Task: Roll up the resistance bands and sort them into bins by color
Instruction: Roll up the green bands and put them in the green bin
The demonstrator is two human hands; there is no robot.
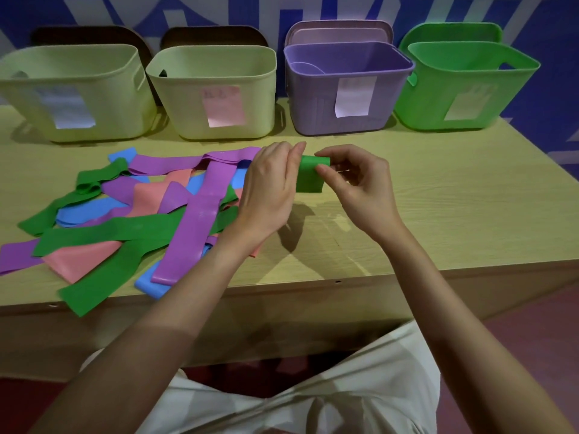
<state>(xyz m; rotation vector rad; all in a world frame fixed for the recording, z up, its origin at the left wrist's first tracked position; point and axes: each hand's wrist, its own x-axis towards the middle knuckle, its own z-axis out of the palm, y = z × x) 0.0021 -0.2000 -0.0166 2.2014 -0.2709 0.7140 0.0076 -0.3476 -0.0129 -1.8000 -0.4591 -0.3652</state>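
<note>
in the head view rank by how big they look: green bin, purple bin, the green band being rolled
1. green bin
2. purple bin, slightly smaller, though wide-angle stretch near the frame edge makes this unsure
3. green band, by far the smallest, held by both hands

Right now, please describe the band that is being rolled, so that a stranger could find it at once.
Start at the row of four bins on the wooden table and find the purple bin. Just in front of it, the left hand and the right hand hold a green band, partly rolled. Unlike the other green bands lying flat in the pile, it alone is held.
</note>
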